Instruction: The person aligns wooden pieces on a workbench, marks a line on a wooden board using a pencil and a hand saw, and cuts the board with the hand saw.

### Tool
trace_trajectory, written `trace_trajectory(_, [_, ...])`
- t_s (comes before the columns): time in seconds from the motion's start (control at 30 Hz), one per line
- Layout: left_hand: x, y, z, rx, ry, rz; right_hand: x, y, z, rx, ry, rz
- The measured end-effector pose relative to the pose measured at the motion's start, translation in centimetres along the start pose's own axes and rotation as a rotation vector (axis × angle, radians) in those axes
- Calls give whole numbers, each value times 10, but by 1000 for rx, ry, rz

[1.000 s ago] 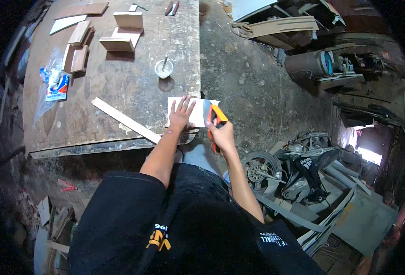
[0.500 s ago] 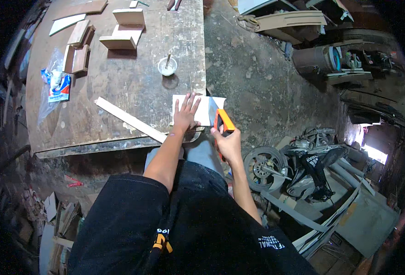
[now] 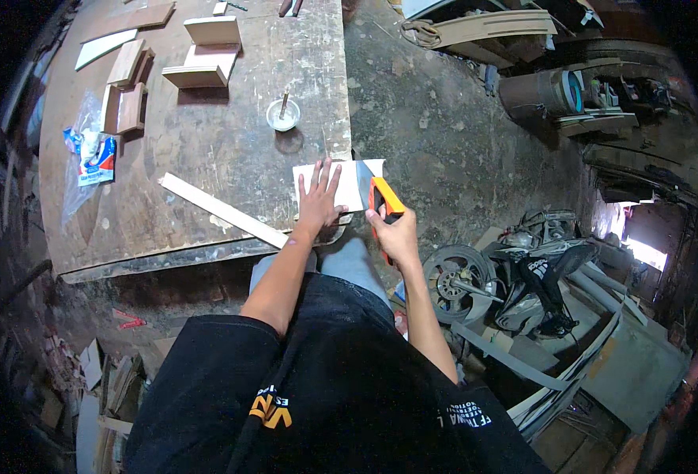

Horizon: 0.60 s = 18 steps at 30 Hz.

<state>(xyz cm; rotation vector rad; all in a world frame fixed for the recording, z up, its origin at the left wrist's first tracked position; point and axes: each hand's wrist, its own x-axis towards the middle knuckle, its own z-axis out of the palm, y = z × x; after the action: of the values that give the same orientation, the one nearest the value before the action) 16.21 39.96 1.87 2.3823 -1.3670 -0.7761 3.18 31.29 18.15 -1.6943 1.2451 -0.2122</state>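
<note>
A white board (image 3: 347, 175) lies at the right end of the workbench, its right end jutting past the bench edge. My left hand (image 3: 319, 199) is pressed flat on it with the fingers spread. An orange-handled handsaw (image 3: 387, 196) is in my right hand (image 3: 395, 235), the fingers wrapped round its grip. The saw's grey blade crosses the board near its right end, just beyond the bench edge. Next to my left forearm, a long narrow pale strip of wood (image 3: 222, 210) lies slanting across the bench.
On the worn workbench (image 3: 246, 150) stand a cup of white paste (image 3: 283, 115) with a stick in it, a pale wooden assembly (image 3: 206, 54), a small wooden box (image 3: 124, 108) and a blue-white packet (image 3: 96, 160). A motorcycle (image 3: 515, 276) is at the right, among stacked panels.
The saw has shifted slightly along its stroke, with more blade showing over the board. My left hand stays on the board. The whole view has shifted slightly.
</note>
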Motion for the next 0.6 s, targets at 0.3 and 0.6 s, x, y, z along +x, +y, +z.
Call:
trace_trajectory(0.3, [4, -2, -9, 49, -99, -16, -5, -9, -3, 22, -16, 104])
trace_trajectory(0.6, [-2, 1, -4, -14, -113, -54, 6, 0, 10, -63, -16, 65])
